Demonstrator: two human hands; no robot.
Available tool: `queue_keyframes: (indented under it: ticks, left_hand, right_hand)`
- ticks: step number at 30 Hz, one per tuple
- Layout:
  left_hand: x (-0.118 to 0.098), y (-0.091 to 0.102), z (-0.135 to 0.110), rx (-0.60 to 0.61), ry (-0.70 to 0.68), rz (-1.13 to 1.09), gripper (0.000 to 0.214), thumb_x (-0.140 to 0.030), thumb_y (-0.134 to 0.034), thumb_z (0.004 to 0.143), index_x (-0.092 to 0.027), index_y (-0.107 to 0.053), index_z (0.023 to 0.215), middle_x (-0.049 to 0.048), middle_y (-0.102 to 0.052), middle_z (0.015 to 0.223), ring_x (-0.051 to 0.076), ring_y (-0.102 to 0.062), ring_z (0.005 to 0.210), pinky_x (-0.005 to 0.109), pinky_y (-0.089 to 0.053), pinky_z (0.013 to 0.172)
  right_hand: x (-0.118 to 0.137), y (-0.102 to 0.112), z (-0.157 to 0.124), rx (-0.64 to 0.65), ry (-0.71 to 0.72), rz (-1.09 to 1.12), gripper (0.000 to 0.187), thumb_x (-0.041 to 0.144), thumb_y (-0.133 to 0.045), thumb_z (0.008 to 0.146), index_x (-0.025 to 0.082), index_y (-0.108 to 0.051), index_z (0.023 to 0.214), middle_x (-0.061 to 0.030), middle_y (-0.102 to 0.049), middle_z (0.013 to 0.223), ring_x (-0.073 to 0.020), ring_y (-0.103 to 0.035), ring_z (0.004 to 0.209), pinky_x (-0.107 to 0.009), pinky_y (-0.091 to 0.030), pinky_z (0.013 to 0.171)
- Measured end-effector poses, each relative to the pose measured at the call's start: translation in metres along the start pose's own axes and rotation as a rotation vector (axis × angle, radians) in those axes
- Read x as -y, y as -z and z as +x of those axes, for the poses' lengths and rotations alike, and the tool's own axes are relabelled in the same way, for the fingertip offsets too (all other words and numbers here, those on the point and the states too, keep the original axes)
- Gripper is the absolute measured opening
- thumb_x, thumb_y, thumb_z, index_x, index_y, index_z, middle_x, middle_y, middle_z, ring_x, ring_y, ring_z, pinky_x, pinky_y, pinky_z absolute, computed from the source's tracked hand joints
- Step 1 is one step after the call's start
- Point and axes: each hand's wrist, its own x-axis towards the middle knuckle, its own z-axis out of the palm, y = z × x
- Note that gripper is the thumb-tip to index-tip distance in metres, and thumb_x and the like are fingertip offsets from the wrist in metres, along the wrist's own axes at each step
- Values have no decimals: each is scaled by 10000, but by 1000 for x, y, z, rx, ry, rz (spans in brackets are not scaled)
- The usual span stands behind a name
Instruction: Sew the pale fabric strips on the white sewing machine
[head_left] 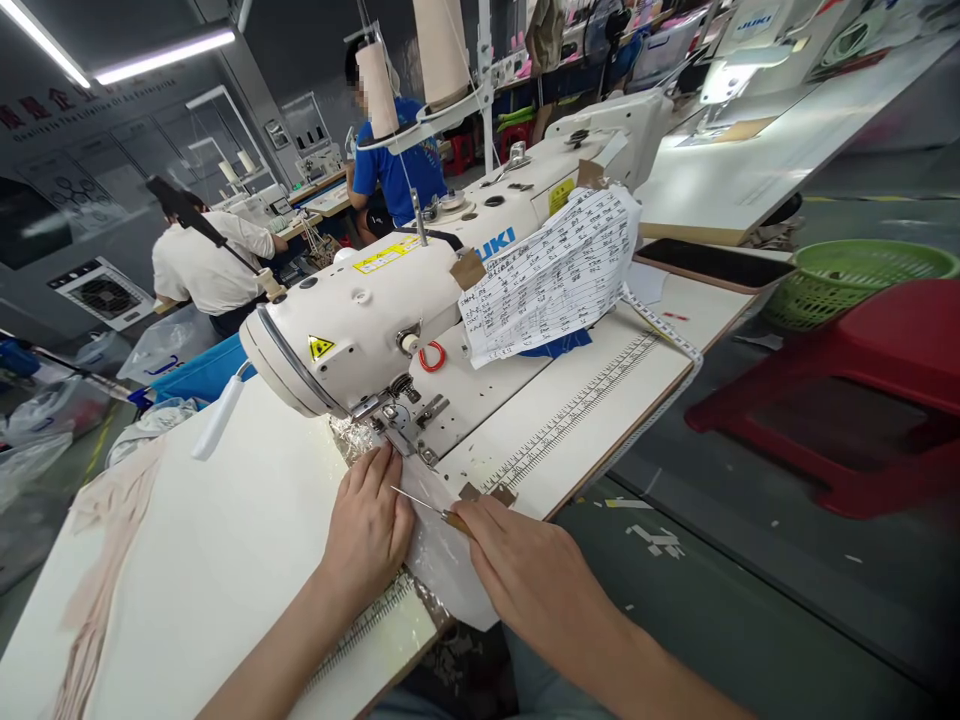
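Note:
A white sewing machine [420, 290] stands on the white table [225, 540]. A piece of white fabric [442, 560] lies in front of its presser foot [405, 425] and hangs over the table's near edge. My left hand [367, 525] lies flat on the fabric's left side, fingers stretched toward the needle. My right hand [525, 570] rests on the fabric's right side and pinches a thin metal awl [427, 505] whose tip points left toward my left fingers.
A printed sheet of paper [555, 275] leans on the machine's arm. Beige cloth [105, 540] lies at the table's left. A red plastic stool [862, 390] and green basket [855, 275] stand to the right. Two people sit at machines behind.

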Motion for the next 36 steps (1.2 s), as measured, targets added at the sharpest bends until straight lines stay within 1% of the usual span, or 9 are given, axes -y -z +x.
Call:
queue_keyframes:
  ticks: [6,13,18,22,24,28,32,34,36]
  left_hand:
    - [-2,3,-1,-3,-31,-1,419,-153,-290,954,8,-472,1295,205,-492,1314,328,-405,1247,494,-421,1018]
    - [0,2,2,-14,17,-6,397,-158,-304,954,-26,-476,1287,184,-502,1304,309,-413,1237,485,-411,1018]
    - [5,-1,4,-30,48,2,382,-169,-322,953,-54,-480,1281,181,-493,1294,307,-420,1211,493,-405,1003]
    - [6,1,7,-23,132,33,355,-183,-370,936,-97,-523,1244,170,-511,1204,311,-460,1101,496,-438,922]
    - [7,1,9,-20,148,44,349,-187,-394,923,-101,-539,1228,162,-525,1166,307,-473,1069,483,-447,902]
    - [15,-2,10,-37,123,55,365,-165,-409,903,-75,-540,1231,166,-548,1177,318,-451,1149,478,-437,938]
    - [25,-4,7,-45,97,73,390,-102,-412,882,-87,-547,1247,148,-559,1230,324,-425,1209,494,-404,984]
    - [25,-2,6,-59,91,76,375,-81,-400,891,-97,-572,1224,136,-567,1236,325,-426,1213,497,-398,987]
    - [20,1,5,-61,83,55,355,-92,-395,907,-92,-584,1208,133,-576,1231,320,-433,1210,490,-401,987]
  right_hand:
    - [2,2,6,58,-4,-10,294,-19,-514,830,153,-576,1060,-42,-613,895,-197,-632,748,-278,-419,533]
    - [8,1,19,193,-83,3,250,19,-489,884,173,-576,1061,-40,-621,875,-208,-644,739,-289,-411,542]
    - [10,-2,28,173,-62,-16,213,21,-511,885,173,-570,1021,-29,-630,832,-194,-649,744,-273,-418,576]
    - [12,-4,36,164,-39,-44,223,-7,-498,871,152,-570,1009,-41,-632,806,-207,-651,721,-272,-402,545]
    - [13,-6,39,164,-32,-50,225,-19,-495,860,143,-569,996,-47,-633,800,-216,-653,710,-274,-396,532]
    - [14,-10,44,159,-60,-36,202,2,-479,870,139,-566,991,-56,-640,780,-235,-656,685,-286,-390,515]
    - [15,-7,39,168,-69,28,200,19,-475,877,153,-564,996,-35,-649,749,-202,-651,654,-264,-391,519]
    - [16,-5,35,169,-66,60,193,32,-475,890,155,-560,1012,-25,-648,736,-180,-641,633,-246,-387,514]
    - [16,-5,31,167,-68,80,185,37,-469,899,151,-558,1014,-25,-643,729,-170,-630,612,-235,-375,502]
